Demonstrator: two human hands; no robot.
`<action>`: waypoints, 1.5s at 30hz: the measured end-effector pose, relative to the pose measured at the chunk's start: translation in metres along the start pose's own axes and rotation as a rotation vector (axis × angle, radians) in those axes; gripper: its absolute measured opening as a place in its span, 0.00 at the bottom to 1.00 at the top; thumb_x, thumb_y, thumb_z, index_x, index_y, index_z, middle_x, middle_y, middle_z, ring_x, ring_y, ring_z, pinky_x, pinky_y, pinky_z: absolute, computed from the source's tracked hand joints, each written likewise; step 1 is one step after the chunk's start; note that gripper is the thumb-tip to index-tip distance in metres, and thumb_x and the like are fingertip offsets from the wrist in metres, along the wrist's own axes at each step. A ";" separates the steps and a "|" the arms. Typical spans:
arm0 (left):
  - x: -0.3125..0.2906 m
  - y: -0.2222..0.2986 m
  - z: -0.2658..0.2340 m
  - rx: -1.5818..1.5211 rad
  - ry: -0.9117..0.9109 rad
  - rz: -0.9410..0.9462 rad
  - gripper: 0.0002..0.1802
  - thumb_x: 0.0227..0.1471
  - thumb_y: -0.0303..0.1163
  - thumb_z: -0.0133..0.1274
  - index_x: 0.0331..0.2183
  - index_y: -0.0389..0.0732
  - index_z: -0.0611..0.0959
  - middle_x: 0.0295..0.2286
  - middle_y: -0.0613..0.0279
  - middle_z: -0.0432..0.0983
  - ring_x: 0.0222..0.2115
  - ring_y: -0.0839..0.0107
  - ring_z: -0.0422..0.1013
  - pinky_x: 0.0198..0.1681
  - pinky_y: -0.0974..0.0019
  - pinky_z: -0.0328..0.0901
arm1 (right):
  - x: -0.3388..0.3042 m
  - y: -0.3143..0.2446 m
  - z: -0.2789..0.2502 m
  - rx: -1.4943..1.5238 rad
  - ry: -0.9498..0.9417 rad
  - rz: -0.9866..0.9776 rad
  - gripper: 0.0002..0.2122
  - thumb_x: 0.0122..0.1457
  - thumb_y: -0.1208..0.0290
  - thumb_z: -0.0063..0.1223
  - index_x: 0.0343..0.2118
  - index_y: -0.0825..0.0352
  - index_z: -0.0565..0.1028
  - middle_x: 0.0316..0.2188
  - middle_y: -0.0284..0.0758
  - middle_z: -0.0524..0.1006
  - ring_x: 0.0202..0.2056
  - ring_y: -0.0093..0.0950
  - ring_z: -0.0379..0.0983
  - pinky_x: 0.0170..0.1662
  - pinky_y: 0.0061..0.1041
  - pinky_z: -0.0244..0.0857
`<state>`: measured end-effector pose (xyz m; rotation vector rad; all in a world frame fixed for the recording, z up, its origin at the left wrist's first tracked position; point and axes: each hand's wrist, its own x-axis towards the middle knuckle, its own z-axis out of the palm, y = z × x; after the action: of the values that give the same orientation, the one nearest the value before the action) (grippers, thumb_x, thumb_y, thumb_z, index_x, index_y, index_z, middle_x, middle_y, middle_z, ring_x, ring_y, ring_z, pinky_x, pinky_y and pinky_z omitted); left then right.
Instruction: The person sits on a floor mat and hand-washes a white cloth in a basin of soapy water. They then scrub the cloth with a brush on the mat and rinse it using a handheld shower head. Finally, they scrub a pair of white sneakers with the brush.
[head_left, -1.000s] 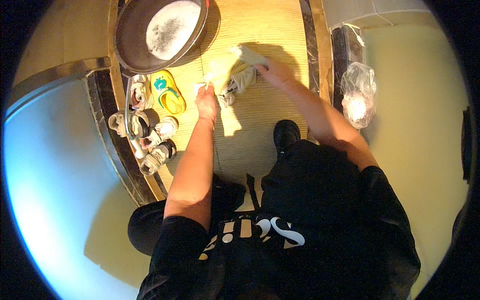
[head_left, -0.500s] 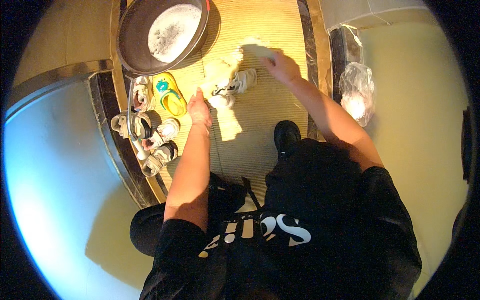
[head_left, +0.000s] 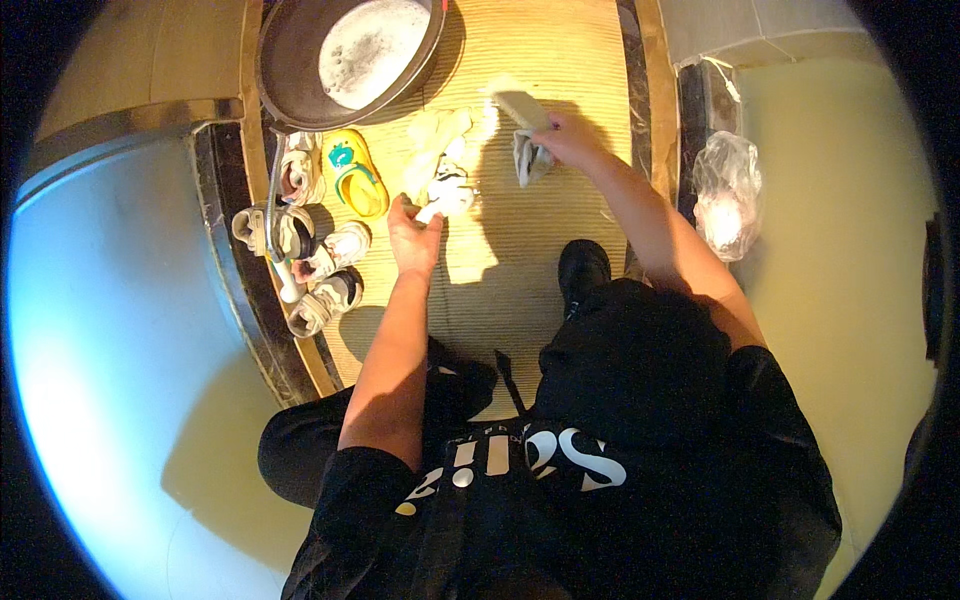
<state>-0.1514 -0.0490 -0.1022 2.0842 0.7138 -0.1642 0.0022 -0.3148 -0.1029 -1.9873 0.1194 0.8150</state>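
My right hand [head_left: 568, 140] is closed around a pale, long-handled brush [head_left: 522, 106], its far end blurred. Just below that grip hangs a small pale piece with dark edges [head_left: 529, 160]; I cannot tell whether it is held too. At the near side of a bright wet patch lies a white-and-black shoe [head_left: 452, 193]. The fingers of my left hand [head_left: 413, 238] pinch a white part at its left end. Left of that hand is a yellow clog with teal trim [head_left: 360, 188]. Strong light and shadow hide part of the shoe.
A large dark basin [head_left: 290, 75] with suds stands at the far left of the ribbed mat [head_left: 560, 60]. Several light shoes [head_left: 328, 302] line the left edge beside a shower hose [head_left: 273, 200]. A clear plastic bag [head_left: 727, 200] lies at right.
My left hand has come to the shoe and pinches it. My right hand with the brush has shifted slightly; the pale dark-edged piece now shows below it. The view has shifted a little.
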 end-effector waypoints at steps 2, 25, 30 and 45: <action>-0.001 0.004 0.000 -0.302 -0.008 -0.132 0.19 0.45 0.27 0.60 0.39 0.30 0.76 0.27 0.60 0.74 0.25 0.72 0.70 0.32 0.69 0.67 | 0.007 -0.001 -0.007 0.485 -0.257 0.152 0.14 0.52 0.64 0.54 0.38 0.67 0.75 0.18 0.28 0.71 0.16 0.22 0.67 0.19 0.21 0.61; 0.012 0.104 0.046 -0.620 -0.113 0.136 0.20 0.52 0.35 0.55 0.44 0.33 0.77 0.35 0.57 0.76 0.36 0.69 0.71 0.40 0.69 0.65 | -0.029 -0.041 -0.003 1.022 -0.207 0.120 0.06 0.57 0.67 0.48 0.28 0.64 0.69 0.13 0.26 0.64 0.12 0.17 0.54 0.17 0.17 0.50; 0.007 0.116 0.033 -1.232 -0.294 -0.354 0.14 0.56 0.35 0.51 0.43 0.41 0.78 0.35 0.67 0.76 0.36 0.74 0.71 0.37 0.67 0.69 | -0.034 -0.046 -0.011 0.834 0.022 0.048 0.04 0.57 0.73 0.51 0.29 0.63 0.69 0.15 0.25 0.63 0.13 0.16 0.54 0.16 0.16 0.48; 0.001 0.032 0.037 -0.134 -0.128 -0.202 0.16 0.45 0.35 0.59 0.35 0.36 0.81 0.22 0.56 0.75 0.24 0.65 0.72 0.26 0.61 0.66 | -0.027 -0.046 -0.016 0.196 0.203 -0.114 0.04 0.58 0.71 0.54 0.33 0.65 0.74 0.22 0.28 0.75 0.18 0.15 0.65 0.21 0.16 0.60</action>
<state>-0.1275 -0.0912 -0.1012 1.8550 0.8334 -0.3494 0.0079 -0.3091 -0.0481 -1.8681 0.1945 0.5080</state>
